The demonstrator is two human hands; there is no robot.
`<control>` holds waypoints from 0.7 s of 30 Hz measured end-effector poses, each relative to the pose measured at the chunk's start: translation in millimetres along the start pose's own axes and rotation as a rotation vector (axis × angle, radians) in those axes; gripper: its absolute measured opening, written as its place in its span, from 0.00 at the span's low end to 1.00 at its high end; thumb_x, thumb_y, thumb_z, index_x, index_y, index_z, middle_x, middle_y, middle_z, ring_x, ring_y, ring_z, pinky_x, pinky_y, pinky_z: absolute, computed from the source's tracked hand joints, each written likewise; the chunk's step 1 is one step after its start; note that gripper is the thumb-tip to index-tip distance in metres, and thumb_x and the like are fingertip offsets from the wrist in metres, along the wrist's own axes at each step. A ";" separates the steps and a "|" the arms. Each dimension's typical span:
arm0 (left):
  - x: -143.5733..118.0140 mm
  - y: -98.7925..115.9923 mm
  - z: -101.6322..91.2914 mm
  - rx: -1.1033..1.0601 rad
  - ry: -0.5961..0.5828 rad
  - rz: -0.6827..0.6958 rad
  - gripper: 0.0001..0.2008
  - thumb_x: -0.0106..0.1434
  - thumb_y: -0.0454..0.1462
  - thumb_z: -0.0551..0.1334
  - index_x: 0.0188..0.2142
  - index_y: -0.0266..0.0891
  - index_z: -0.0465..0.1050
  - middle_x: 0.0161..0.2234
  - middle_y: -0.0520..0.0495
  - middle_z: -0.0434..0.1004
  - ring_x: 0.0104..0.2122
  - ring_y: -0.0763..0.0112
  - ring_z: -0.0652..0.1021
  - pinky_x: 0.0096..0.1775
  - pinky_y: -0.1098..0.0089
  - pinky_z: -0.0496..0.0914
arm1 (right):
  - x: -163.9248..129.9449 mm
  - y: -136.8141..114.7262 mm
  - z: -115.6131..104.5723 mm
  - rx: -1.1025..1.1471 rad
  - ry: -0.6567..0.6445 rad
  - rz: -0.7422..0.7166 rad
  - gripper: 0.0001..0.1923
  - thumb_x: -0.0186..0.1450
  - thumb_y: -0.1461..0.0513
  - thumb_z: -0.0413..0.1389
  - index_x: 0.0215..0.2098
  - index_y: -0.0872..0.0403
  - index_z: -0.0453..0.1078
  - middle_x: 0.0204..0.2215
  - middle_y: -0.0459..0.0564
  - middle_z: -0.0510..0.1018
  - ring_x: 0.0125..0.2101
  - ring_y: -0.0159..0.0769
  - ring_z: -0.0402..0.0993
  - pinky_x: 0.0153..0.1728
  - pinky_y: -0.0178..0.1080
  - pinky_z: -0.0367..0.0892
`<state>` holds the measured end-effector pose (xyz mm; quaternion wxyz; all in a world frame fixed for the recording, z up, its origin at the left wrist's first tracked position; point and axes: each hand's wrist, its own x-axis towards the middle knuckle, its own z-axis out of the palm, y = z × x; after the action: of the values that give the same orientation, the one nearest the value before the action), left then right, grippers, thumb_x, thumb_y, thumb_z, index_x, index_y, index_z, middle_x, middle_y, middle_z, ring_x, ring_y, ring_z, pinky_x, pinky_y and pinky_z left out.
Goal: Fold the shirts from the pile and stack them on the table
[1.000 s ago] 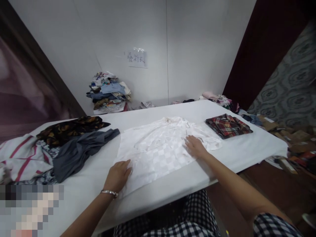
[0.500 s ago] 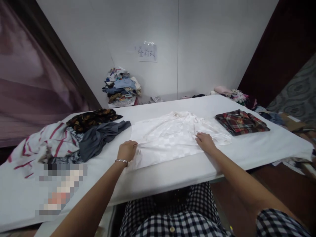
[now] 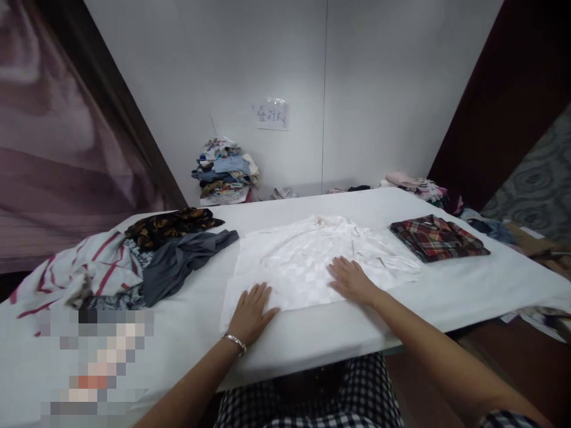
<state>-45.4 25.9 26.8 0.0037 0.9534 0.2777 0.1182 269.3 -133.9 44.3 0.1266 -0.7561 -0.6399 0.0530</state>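
A white shirt with a faint check weave (image 3: pixel 307 258) lies spread on the white table (image 3: pixel 455 285), collar toward the wall. My left hand (image 3: pixel 252 312), with a bracelet on its wrist, rests flat with fingers apart on the shirt's near left corner. My right hand (image 3: pixel 352 279) lies flat on the shirt's lower right part, fingers spread. Neither hand grips the cloth.
A folded red plaid shirt (image 3: pixel 437 238) sits to the right on the table. At the left lie a grey garment (image 3: pixel 182 264), a dark patterned one (image 3: pixel 172 224) and a red-striped white one (image 3: pixel 84 267). A clothes pile (image 3: pixel 225 172) stands by the wall under a paper sign (image 3: pixel 272 114).
My left hand, bunched at the shirt's left edge half a second ago, now lies flat lower down on the near corner. My right hand has shifted slightly left and flattened.
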 end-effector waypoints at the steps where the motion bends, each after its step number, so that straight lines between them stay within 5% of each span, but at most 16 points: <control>1: 2.8 -5.2 2.3 0.008 -0.018 -0.016 0.28 0.65 0.51 0.51 0.59 0.39 0.65 0.61 0.37 0.64 0.61 0.52 0.64 0.57 0.47 0.60 | 1.6 1.7 0.1 0.005 -0.039 0.024 0.32 0.68 0.44 0.41 0.65 0.49 0.55 0.67 0.55 0.50 0.67 0.49 0.40 0.61 0.59 0.43; 5: 11.3 -23.4 6.5 0.012 -0.030 -0.023 0.30 0.65 0.52 0.51 0.60 0.38 0.64 0.62 0.37 0.61 0.62 0.52 0.61 0.58 0.48 0.60 | 6.6 12.7 -2.2 0.044 -0.099 0.093 0.33 0.68 0.43 0.40 0.66 0.49 0.54 0.67 0.54 0.48 0.67 0.48 0.38 0.62 0.58 0.40; 10: 8.4 -29.9 9.6 0.013 -0.045 -0.013 0.29 0.65 0.51 0.51 0.60 0.38 0.63 0.62 0.38 0.60 0.63 0.52 0.60 0.59 0.47 0.58 | 2.2 28.5 -12.8 0.051 0.062 0.173 0.30 0.70 0.48 0.42 0.64 0.53 0.56 0.66 0.57 0.54 0.66 0.48 0.44 0.62 0.56 0.44; 14: 8.0 -30.3 8.2 0.034 -0.088 -0.022 0.31 0.65 0.51 0.50 0.61 0.36 0.61 0.63 0.37 0.58 0.63 0.52 0.59 0.60 0.47 0.56 | -30.3 52.9 -22.4 -0.023 0.156 0.211 0.23 0.70 0.52 0.44 0.56 0.51 0.67 0.60 0.54 0.66 0.63 0.50 0.52 0.60 0.57 0.48; 21: 12.2 -25.5 4.3 0.050 -0.130 -0.048 0.29 0.65 0.49 0.49 0.60 0.37 0.61 0.63 0.39 0.59 0.63 0.52 0.58 0.60 0.48 0.55 | -86.6 96.3 -20.7 -0.118 0.268 0.330 0.15 0.66 0.57 0.49 0.46 0.50 0.74 0.55 0.54 0.72 0.60 0.50 0.59 0.58 0.59 0.52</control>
<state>-47.9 54.3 23.5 0.0005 0.9519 0.3023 0.0491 351.0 -235.7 32.2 0.1557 -0.8571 -0.4867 -0.0653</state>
